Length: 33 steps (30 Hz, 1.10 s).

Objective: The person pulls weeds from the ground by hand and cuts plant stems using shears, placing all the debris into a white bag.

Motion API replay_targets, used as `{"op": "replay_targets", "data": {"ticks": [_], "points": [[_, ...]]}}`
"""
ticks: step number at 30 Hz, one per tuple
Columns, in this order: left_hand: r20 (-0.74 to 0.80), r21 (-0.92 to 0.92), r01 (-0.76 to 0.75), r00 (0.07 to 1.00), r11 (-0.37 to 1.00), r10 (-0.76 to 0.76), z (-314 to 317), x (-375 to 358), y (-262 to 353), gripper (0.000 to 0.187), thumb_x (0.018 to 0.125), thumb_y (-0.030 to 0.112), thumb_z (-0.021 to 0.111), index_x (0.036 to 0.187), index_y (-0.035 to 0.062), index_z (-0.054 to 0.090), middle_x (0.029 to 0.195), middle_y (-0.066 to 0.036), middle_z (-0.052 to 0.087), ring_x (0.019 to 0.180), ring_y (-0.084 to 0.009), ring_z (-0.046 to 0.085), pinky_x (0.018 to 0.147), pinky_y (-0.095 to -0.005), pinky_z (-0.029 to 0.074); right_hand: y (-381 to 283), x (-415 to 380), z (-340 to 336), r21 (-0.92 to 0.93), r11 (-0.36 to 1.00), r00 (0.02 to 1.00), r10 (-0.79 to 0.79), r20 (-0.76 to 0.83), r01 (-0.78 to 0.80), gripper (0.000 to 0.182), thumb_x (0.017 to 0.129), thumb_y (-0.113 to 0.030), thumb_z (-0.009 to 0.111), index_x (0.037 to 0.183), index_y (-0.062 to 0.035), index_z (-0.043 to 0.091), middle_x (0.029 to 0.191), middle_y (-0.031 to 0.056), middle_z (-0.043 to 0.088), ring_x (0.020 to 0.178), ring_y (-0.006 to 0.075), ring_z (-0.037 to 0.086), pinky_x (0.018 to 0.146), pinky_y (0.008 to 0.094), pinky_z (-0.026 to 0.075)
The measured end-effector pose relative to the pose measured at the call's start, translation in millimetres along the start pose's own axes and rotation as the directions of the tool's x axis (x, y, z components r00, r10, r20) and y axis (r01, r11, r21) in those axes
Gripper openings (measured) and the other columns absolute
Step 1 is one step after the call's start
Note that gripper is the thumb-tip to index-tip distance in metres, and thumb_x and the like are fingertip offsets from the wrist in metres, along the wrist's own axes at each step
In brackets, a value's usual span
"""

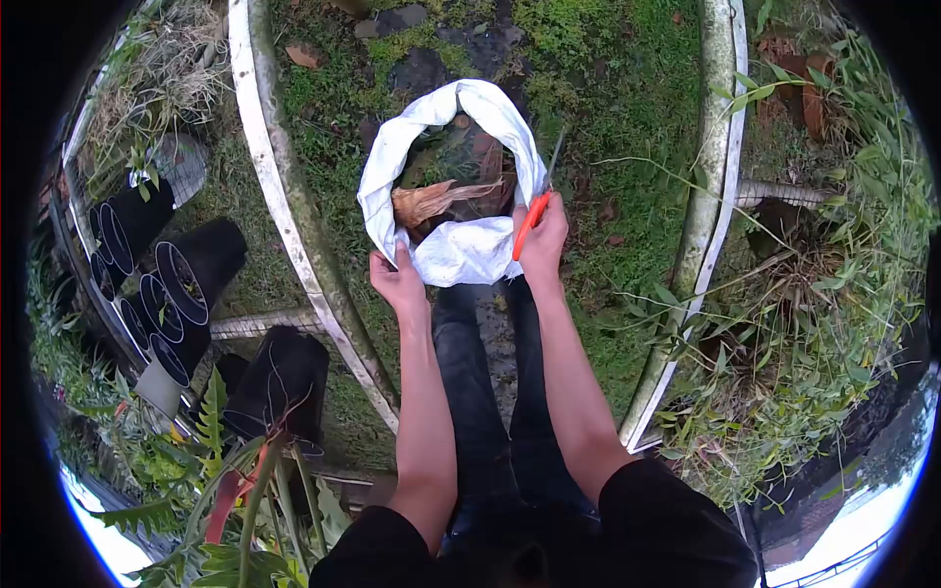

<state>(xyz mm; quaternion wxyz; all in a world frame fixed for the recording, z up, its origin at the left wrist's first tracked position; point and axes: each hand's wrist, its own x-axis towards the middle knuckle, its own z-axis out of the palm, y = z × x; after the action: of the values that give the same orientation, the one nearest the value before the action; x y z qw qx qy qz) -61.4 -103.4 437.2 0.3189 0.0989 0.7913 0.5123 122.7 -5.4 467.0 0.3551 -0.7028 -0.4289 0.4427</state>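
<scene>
A white woven sack [461, 257] with its rim rolled down stands open in front of my legs. Inside it lie a dry brown leaf husk [431, 203] and some green and dark plant scraps. My left hand [400, 282] grips the near left part of the rim, thumb on top. At the right side of the rim, my right hand [545, 240] is closed around the orange handle of a knife [530, 227]. Its narrow grey blade points up and away. The right fingers also lie against the sack, though whether they grip it is hidden.
Mossy grass and flat stones lie underfoot. White-edged bench rails [270, 176] run along the left, and another rail [708, 196] along the right. Several black pots [201, 265] lie tilted at left. Leafy plants [794, 333] hang over the right side.
</scene>
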Motion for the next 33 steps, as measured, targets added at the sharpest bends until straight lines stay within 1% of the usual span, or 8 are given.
{"op": "replay_targets", "data": {"ticks": [3, 5, 11, 13, 19, 27, 30, 33], "points": [[-0.007, -0.073, -0.012, 1.0, 0.997, 0.012, -11.7, -30.0, -3.1, 0.009, 0.098, 0.006, 0.065, 0.1, -0.0006, 0.06, 0.096, -0.006, 0.068, 0.083, -0.0097, 0.061, 0.076, -0.0283, 0.05, 18.9, -32.3, -9.6, 0.007, 0.999, 0.997, 0.035, 0.075, -0.036, 0.02, 0.086, -0.002, 0.067, 0.094, -0.0007, 0.048, 0.071, 0.0093, 0.052, 0.064, 0.0152, 0.051, 0.063, 0.0327, 0.047], [-0.017, -0.039, -0.05, 0.999, 0.998, 0.049, -15.9, -32.9, -10.0, 0.01, 0.099, 0.008, 0.064, 0.099, -0.0008, 0.059, 0.097, -0.008, 0.068, 0.082, -0.0106, 0.062, 0.075, -0.0287, 0.051, 19.6, -39.7, -20.9, 0.056, 0.992, 0.986, 0.109, 0.125, -0.117, 0.021, 0.087, -0.003, 0.068, 0.097, -0.0004, 0.049, 0.071, 0.0095, 0.054, 0.063, 0.0157, 0.053, 0.064, 0.0318, 0.048], [-0.098, -0.083, -0.103, 0.991, 0.991, 0.095, -20.4, -37.8, -6.0, 0.017, 0.1, 0.007, 0.063, 0.087, 0.0033, 0.052, 0.083, -0.004, 0.063, 0.071, -0.0083, 0.055, 0.064, -0.027, 0.047, 21.5, -45.7, -36.8, 0.107, 0.994, 0.994, -0.046, 0.102, 0.035, 0.021, 0.087, -0.003, 0.067, 0.097, 0.0008, 0.049, 0.07, 0.0103, 0.056, 0.062, 0.0168, 0.055, 0.063, 0.0331, 0.048], [-0.108, -0.119, -0.113, 0.989, 0.987, 0.1, -24.3, -43.5, -1.3, 0.017, 0.099, 0.008, 0.064, 0.088, 0.0032, 0.052, 0.082, -0.004, 0.063, 0.07, -0.0084, 0.055, 0.064, -0.0266, 0.047, 20.4, -57.9, -40.3, 0.114, 0.993, 0.993, -0.022, 0.116, 0.008, 0.023, 0.085, -0.003, 0.069, 0.097, 0.0014, 0.049, 0.069, 0.0113, 0.056, 0.062, 0.0194, 0.057, 0.062, 0.0344, 0.048], [-0.178, -0.158, -0.104, 0.981, 0.982, 0.075, -55.5, -81.7, -37.1, 0.019, 0.1, 0.011, 0.065, 0.089, 0.0037, 0.051, 0.085, -0.003, 0.062, 0.074, -0.0087, 0.056, 0.065, -0.0261, 0.047, 46.0, -119.4, -46.0, 0.083, 0.997, 0.993, -0.021, 0.118, 0.011, 0.024, 0.084, -0.002, 0.069, 0.096, 0.0014, 0.049, 0.07, 0.0134, 0.057, 0.062, 0.0233, 0.06, 0.063, 0.0346, 0.049], [-0.293, -0.308, 0.022, 0.949, 0.951, -0.117, -109.5, -117.9, -119.8, 0.019, 0.099, 0.015, 0.067, 0.094, 0.0022, 0.054, 0.089, -0.004, 0.063, 0.078, -0.011, 0.057, 0.07, -0.0299, 0.05, 105.2, -187.5, -38.4, -0.035, 0.998, 0.987, -0.043, 0.157, 0.049, 0.022, 0.086, -0.001, 0.067, 0.1, 0.0018, 0.051, 0.069, 0.0159, 0.058, 0.06, 0.0301, 0.061, 0.062, 0.0375, 0.049], [-0.316, -0.305, 0.016, 0.942, 0.952, -0.117, -130.9, -132.0, -117.7, 0.019, 0.099, 0.014, 0.067, 0.096, 0.0004, 0.055, 0.09, -0.005, 0.063, 0.076, -0.013, 0.059, 0.068, -0.0312, 0.051, 112.9, -213.9, -35.8, -0.037, 0.996, 0.981, -0.076, 0.178, 0.084, 0.023, 0.085, -0.001, 0.068, 0.101, 0.002, 0.051, 0.07, 0.0162, 0.06, 0.061, 0.0301, 0.063, 0.063, 0.0382, 0.05], [-0.328, -0.318, -0.008, 0.939, 0.948, -0.102, -138.8, -135.9, -120.7, 0.019, 0.099, 0.014, 0.067, 0.097, 0.0002, 0.054, 0.089, -0.006, 0.062, 0.076, -0.0133, 0.058, 0.071, -0.0323, 0.052, 107.4, -220.3, -39.6, 0.0, 0.999, 0.978, 0.046, 0.204, -0.047, 0.023, 0.085, -0.001, 0.068, 0.101, 0.0022, 0.052, 0.07, 0.0156, 0.06, 0.061, 0.0281, 0.063, 0.062, 0.0379, 0.05]]}}
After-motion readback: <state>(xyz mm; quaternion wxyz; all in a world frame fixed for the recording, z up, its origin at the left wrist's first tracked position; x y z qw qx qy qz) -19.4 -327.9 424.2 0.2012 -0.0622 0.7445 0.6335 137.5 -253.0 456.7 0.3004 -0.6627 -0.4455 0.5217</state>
